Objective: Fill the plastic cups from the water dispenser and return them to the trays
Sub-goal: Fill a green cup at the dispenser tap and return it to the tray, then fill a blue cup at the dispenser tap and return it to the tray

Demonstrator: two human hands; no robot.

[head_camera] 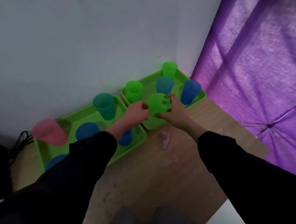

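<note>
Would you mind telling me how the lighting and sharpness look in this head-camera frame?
Head view: dim and soft throughout, the held green cup smeared at its edges; the purple sheet glows brightest, crossed by dark bar shadows; wide-angle bending tilts the wall.

Cups [164,85] crowd the right tray [197,100]; wooden floor [164,171] open.

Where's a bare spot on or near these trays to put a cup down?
Left tray: bare floor between the pink cup and the teal cup. Wooden surface in front of both trays is open. Right tray is crowded: five cups, left hand and right hand on the near green cup.
</note>
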